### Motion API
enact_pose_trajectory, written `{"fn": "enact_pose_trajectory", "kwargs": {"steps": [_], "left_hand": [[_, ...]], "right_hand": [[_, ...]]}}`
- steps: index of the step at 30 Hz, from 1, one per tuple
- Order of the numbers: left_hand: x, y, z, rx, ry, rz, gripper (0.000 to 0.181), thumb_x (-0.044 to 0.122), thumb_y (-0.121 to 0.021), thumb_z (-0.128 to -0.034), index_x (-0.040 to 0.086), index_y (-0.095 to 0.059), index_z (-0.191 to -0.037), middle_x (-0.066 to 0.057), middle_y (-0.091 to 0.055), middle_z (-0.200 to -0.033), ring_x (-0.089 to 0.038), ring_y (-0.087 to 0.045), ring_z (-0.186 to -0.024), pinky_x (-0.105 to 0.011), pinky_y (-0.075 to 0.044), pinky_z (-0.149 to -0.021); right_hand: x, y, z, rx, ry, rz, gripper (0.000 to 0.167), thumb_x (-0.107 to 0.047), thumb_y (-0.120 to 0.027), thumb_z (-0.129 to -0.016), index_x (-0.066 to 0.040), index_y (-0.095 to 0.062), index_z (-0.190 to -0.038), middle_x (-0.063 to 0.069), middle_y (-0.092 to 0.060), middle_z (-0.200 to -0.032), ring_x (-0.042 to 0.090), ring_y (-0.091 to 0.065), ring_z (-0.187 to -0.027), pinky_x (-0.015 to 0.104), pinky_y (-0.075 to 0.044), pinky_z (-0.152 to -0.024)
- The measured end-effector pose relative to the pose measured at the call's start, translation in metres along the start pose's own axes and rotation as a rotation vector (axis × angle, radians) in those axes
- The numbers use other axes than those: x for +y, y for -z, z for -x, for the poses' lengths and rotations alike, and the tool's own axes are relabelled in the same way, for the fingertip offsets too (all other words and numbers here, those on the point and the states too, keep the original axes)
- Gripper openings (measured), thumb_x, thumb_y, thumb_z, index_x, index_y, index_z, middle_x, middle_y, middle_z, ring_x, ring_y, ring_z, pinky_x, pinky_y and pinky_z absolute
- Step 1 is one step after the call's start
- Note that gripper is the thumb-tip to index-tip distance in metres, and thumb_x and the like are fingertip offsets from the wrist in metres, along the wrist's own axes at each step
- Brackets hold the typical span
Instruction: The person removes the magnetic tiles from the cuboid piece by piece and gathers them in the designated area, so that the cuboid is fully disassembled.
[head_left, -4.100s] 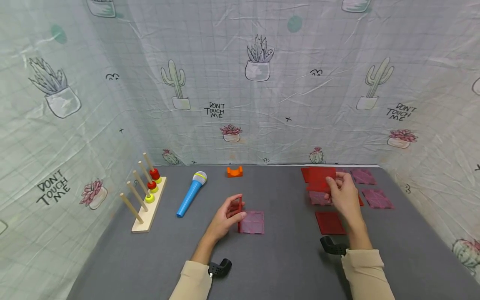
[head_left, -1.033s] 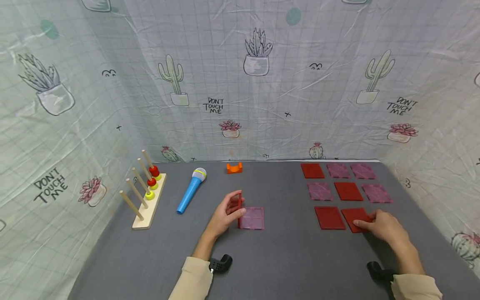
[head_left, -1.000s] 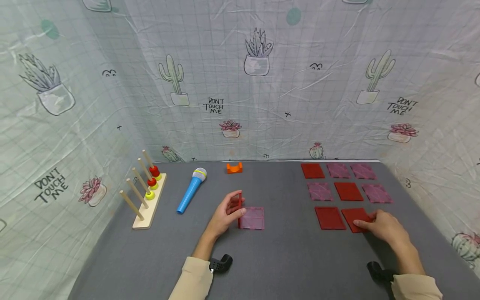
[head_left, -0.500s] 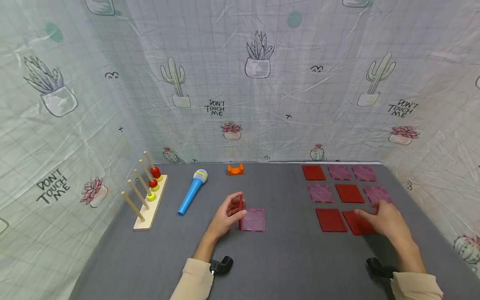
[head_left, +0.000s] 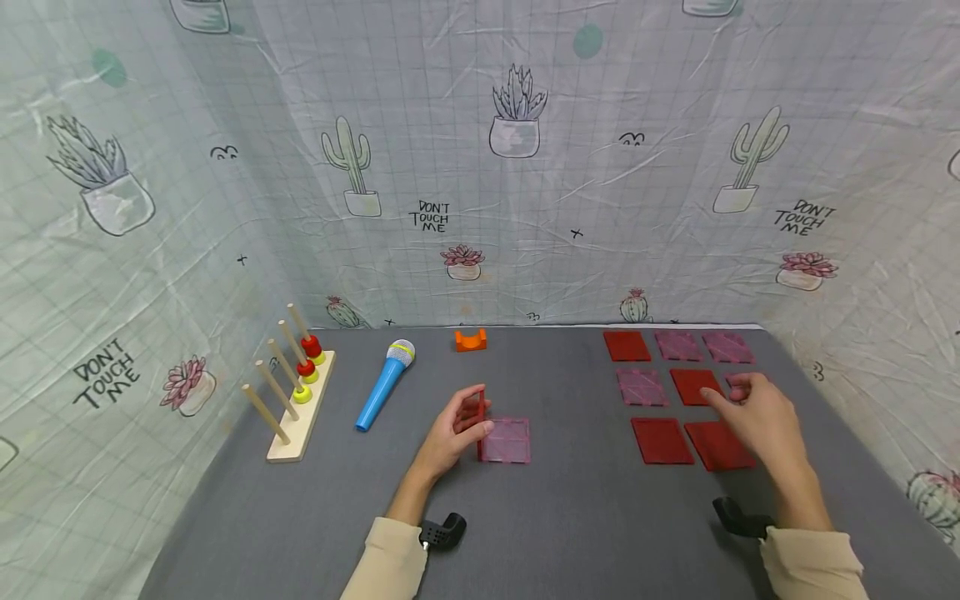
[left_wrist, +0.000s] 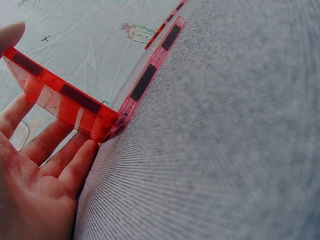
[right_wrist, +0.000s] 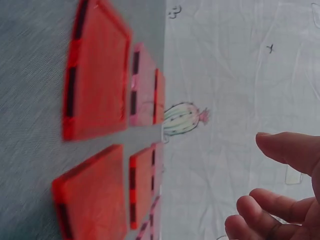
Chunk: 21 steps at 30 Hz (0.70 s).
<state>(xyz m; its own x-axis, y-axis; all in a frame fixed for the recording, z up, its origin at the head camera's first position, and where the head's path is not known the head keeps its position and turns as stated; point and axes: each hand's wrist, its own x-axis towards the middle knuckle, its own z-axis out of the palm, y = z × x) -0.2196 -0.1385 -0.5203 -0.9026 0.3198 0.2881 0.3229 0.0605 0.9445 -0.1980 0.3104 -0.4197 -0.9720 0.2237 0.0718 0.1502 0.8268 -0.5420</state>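
My left hand [head_left: 448, 432] pinches a red square magnetic tile [head_left: 481, 425] and holds it upright along the left edge of a pink tile [head_left: 507, 441] lying flat. In the left wrist view, that red tile [left_wrist: 60, 90] meets the pink tile [left_wrist: 150, 72] at an angle, with the thumb on its upper edge and the fingers behind. Over the tiles at the right, my right hand [head_left: 763, 421] hovers holding nothing, thumb and fingers apart. Below it lies a red tile [head_left: 716, 447], beside another red tile [head_left: 662, 441]. The hand partly covers a pink tile behind.
More flat tiles form rows at the back right, including a red tile [head_left: 627, 346] and a pink tile [head_left: 641, 387]. At the left stand a wooden peg board [head_left: 294, 442] with rings and a blue toy microphone [head_left: 382, 390]. An orange block [head_left: 470, 340] sits by the back edge.
My right hand, earlier carrying a red tile, set it down in the front row, let go, and rose away toward the back. The left hand has kept its hold.
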Motion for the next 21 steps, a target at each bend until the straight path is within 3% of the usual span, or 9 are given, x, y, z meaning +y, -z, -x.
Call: {"fn": "enact_pose_trajectory", "kwargs": {"steps": [21], "left_hand": [[-0.003,0.000,-0.001,-0.002,0.003,0.008,0.061,0.013,-0.063,-0.0946,0.000,-0.038,-0.149,-0.031,-0.054,-0.138,-0.048,-0.054,-0.127,-0.058,-0.042,-0.111]], "right_hand": [[-0.049,-0.014,-0.006,0.051,0.093,-0.114,0.070,-0.049,-0.059,-0.097,0.008,-0.049,-0.136,0.029,-0.062,-0.115,0.041,-0.060,-0.100,0.048,-0.053,-0.072]]}}
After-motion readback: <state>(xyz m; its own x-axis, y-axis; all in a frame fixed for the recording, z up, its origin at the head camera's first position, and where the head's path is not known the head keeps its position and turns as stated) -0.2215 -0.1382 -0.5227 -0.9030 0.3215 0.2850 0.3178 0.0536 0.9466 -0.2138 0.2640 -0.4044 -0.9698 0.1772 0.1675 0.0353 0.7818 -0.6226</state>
